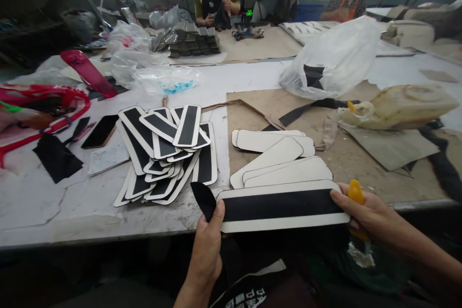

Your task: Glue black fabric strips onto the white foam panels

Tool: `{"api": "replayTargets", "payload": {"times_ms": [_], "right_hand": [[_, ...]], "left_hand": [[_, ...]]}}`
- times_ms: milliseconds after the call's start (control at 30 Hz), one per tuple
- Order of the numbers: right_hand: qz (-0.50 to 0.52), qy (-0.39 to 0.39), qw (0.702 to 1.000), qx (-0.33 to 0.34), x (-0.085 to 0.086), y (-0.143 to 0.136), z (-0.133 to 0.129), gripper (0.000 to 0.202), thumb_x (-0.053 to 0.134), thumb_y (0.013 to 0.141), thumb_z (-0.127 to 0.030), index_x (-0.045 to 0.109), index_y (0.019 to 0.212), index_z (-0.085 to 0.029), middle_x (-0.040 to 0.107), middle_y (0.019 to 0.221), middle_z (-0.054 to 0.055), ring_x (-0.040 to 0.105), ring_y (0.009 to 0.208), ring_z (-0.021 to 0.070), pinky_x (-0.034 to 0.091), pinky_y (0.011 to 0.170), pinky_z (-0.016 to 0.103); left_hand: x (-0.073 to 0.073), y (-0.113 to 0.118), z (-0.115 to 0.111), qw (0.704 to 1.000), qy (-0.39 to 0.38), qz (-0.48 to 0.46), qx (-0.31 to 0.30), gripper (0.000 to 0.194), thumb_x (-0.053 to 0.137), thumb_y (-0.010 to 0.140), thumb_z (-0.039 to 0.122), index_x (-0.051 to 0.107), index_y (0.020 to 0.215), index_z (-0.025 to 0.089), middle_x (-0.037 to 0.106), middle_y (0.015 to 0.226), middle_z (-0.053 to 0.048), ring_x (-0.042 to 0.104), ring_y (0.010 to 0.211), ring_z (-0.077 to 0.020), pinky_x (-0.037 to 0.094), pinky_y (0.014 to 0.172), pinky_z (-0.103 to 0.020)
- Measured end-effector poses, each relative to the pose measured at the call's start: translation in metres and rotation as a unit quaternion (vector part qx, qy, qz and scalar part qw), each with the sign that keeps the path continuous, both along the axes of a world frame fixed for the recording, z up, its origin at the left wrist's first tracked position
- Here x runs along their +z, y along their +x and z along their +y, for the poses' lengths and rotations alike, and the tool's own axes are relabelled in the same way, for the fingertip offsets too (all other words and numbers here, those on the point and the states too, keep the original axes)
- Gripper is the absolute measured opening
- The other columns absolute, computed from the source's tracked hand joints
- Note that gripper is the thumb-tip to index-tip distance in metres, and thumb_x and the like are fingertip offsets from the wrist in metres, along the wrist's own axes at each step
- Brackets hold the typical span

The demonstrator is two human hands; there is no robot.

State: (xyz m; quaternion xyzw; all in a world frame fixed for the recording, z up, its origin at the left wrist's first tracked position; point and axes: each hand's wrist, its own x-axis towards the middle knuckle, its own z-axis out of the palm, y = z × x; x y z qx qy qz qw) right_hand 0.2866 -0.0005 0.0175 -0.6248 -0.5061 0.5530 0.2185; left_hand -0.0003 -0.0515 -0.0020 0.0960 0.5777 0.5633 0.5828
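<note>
A long white panel (pixel 281 225) with rounded ends is held level at the table's front edge. A black strip (pixel 277 204) lies along its middle, and the strip's loose left end bends up past the panel. My left hand (pixel 209 240) is closed on the panel's left end, thumb on top by the strip. Closed on the right end is my right hand (pixel 371 214). That hand also keeps a yellow-handled brush (pixel 356 192), its pale, crusted end pointing down. Just beyond the held panel are several plain white panels (pixel 288 171). Left of them lies a pile of black-striped panels (pixel 162 154).
A phone (pixel 100 131), black scraps (pixel 57 158) and a red basket (pixel 77 106) occupy the left. A yellowish plastic bottle (pixel 407 106) lies on its side at right, near a clear plastic bag (pixel 335 57). Two people sit across the table (pixel 29 216).
</note>
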Motion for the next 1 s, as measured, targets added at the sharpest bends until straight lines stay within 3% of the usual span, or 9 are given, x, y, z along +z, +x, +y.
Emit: {"api": "replayTargets", "payload": {"times_ms": [133, 300, 467, 733, 1000], "right_hand": [[0.065, -0.005, 0.998, -0.016, 0.006, -0.006, 0.001, 0.041, 0.049, 0.081, -0.058, 0.040, 0.068, -0.020, 0.032, 0.047, -0.010, 0.025, 0.042, 0.0050, 0.020, 0.040, 0.019], [-0.004, 0.020, 1.000, -0.017, 0.005, -0.008, 0.004, 0.039, 0.054, 0.078, -0.056, 0.040, 0.069, -0.021, 0.037, 0.048, -0.010, 0.032, 0.039, 0.0048, 0.023, 0.039, 0.019], [-0.041, 0.049, 0.998, 0.010, 0.002, -0.007, 0.004, 0.035, 0.052, 0.080, -0.054, 0.043, 0.073, -0.021, 0.037, 0.051, -0.009, 0.033, 0.040, 0.0058, 0.023, 0.037, 0.020], [-0.053, 0.059, 0.996, 0.044, 0.006, -0.007, 0.005, 0.039, 0.046, 0.080, -0.060, 0.043, 0.074, -0.021, 0.036, 0.051, -0.008, 0.032, 0.042, 0.0076, 0.026, 0.039, 0.022], [-0.034, 0.052, 0.997, 0.035, 0.005, -0.008, 0.005, 0.044, 0.049, 0.076, -0.064, 0.044, 0.072, -0.021, 0.037, 0.053, -0.007, 0.033, 0.043, 0.0068, 0.029, 0.040, 0.021]], "left_hand": [[0.000, 0.002, 0.003, 0.998, -0.055, 0.004, 0.010, 0.043, 0.067, 0.074, 0.036, 0.060, 0.113, 0.019, 0.069, 0.100, -0.007, 0.064, 0.095, -0.0220, 0.051, 0.085, -0.032], [-0.001, 0.003, 0.009, 0.992, -0.105, 0.070, 0.023, 0.046, 0.066, 0.074, 0.039, 0.058, 0.114, 0.019, 0.070, 0.093, -0.007, 0.066, 0.090, -0.0222, 0.052, 0.082, -0.032], [0.002, 0.004, 0.009, 0.989, -0.132, 0.063, 0.020, 0.041, 0.064, 0.077, 0.037, 0.058, 0.113, 0.019, 0.071, 0.089, -0.007, 0.066, 0.087, -0.0222, 0.053, 0.080, -0.033], [-0.009, -0.002, 0.002, 0.996, -0.073, 0.056, 0.006, 0.052, 0.069, 0.070, 0.045, 0.059, 0.115, 0.021, 0.071, 0.092, -0.006, 0.067, 0.087, -0.0216, 0.054, 0.079, -0.031], [-0.012, -0.001, 0.002, 0.997, -0.060, 0.041, 0.008, 0.056, 0.071, 0.068, 0.044, 0.058, 0.115, 0.017, 0.072, 0.086, -0.006, 0.067, 0.085, -0.0232, 0.054, 0.077, -0.032]]}}
